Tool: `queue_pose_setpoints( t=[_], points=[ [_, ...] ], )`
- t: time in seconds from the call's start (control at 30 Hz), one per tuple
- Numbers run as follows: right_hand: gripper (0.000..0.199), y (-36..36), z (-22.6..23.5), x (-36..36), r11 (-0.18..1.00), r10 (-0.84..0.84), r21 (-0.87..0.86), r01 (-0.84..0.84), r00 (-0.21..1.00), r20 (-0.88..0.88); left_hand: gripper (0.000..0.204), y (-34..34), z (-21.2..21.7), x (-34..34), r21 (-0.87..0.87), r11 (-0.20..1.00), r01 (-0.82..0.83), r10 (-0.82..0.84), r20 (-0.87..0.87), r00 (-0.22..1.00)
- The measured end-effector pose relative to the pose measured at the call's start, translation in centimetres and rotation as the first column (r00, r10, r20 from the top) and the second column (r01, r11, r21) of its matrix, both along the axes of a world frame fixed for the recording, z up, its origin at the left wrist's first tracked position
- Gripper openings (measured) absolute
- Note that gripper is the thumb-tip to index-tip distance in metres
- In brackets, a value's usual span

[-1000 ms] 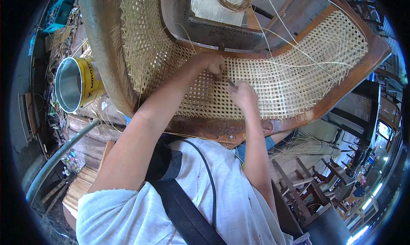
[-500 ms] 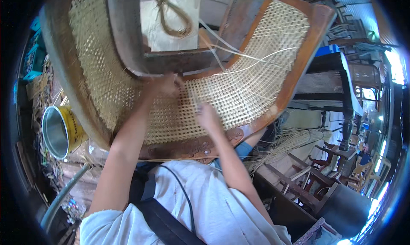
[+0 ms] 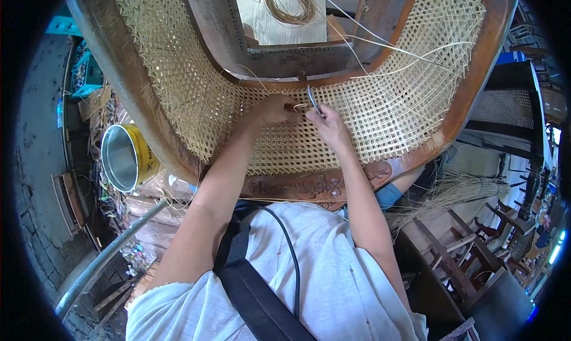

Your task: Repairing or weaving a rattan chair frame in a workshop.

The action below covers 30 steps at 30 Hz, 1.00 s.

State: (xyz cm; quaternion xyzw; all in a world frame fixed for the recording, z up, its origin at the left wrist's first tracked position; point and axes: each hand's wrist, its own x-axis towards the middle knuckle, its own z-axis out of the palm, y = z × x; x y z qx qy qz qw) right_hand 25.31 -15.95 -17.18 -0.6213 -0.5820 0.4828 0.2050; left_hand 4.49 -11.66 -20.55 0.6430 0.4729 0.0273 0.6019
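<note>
A curved wooden chair frame [image 3: 463, 124] with woven cane webbing [image 3: 273, 156] lies across my lap. My left hand [image 3: 275, 110] rests on the webbing just below the inner wooden rail, its fingers pinched on a light cane strand [image 3: 302, 106] that loops toward the other hand. Close beside it on the right, my right hand [image 3: 331, 129] is closed round a thin, slightly curved metal tool [image 3: 313, 97], its tip pointing up toward the rail. The tool's lower part is hidden in the fingers. Loose cane strands [image 3: 410, 52] trail over the right side of the webbing.
A yellow bucket [image 3: 144, 155] stands at the left, near a metal pipe [image 3: 113, 259]. A coil of cane [image 3: 291, 8] hangs over a pale board beyond the frame. At the right lie a bundle of cane strands [image 3: 458, 189] and several wooden chair parts [image 3: 452, 252].
The view has shifted, so the chair frame appears farther right and higher. My hands have come closer together, and a looped strand and the metal tool now show clearly between them.
</note>
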Motion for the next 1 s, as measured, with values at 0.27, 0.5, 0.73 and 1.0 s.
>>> queue_pose_setpoints(
  t=[0.27, 0.5, 0.73, 1.0],
  points=[
    [0.023, -3.8, 2.4, 6.1, 0.982, -0.013, -0.179, 0.065, 0.961, 0.276, 0.023, -0.7, -1.2, -0.6, 0.302, 0.95, -0.081, 0.107, -0.07, 0.992],
    [0.018, -8.8, 6.2, 14.8, 0.993, -0.092, 0.1, 0.067, 0.957, 0.275, 0.021, -0.3, -1.6, -0.7, 0.373, 0.927, -0.045, 0.061, -0.032, 0.998],
    [0.017, -7.1, 12.6, 12.3, 0.937, -0.347, -0.139, 0.321, 0.898, -0.268, 0.021, -1.9, 3.2, 5.4, 0.624, 0.735, 0.265, -0.141, -0.241, 0.96],
    [0.037, -5.5, 11.2, 7.8, 0.994, -0.108, 0.053, 0.099, 0.968, 0.227, 0.023, 3.9, 5.4, 4.5, 0.123, 0.992, 0.029, -0.074, 0.379, 0.923]
  ],
)
